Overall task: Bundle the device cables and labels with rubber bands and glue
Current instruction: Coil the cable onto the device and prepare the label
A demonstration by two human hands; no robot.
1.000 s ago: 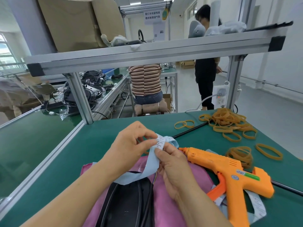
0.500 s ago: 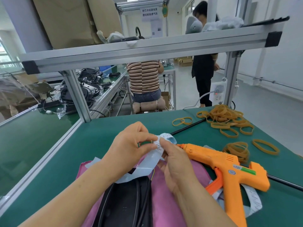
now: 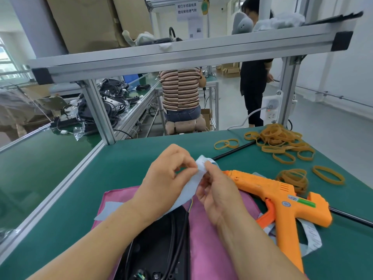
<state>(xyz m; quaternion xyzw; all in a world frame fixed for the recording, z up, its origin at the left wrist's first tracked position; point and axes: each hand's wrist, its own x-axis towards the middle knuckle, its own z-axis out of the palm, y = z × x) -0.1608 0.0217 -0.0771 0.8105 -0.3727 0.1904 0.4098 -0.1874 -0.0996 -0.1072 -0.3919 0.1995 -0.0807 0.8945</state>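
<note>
- Head view: green-topped workbench (image 3: 131,158) carries a pink cloth (image 3: 210,249) under a black cabled device (image 3: 157,249); an orange plastic glue gun (image 3: 282,199) lies right of it, tan rubber bands (image 3: 282,140) scattered behind.
- Left hand (image 3: 167,178) pinches the pale blue paper label strip (image 3: 191,186) above the cloth.
- Right hand (image 3: 218,195) pinches its upper end.

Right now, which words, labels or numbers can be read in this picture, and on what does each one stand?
Hanging sign: two Chinese lines, seemingly "尾灯半成品线束" and "固定粘贴透气贴", slightly blurred.
Sheet below it: too small to read.
Glue gun stickers: too small to read.
Label strip pinched by left hand and right hand: print blurred.
Loose printed strip under the glue gun: too small.
</note>
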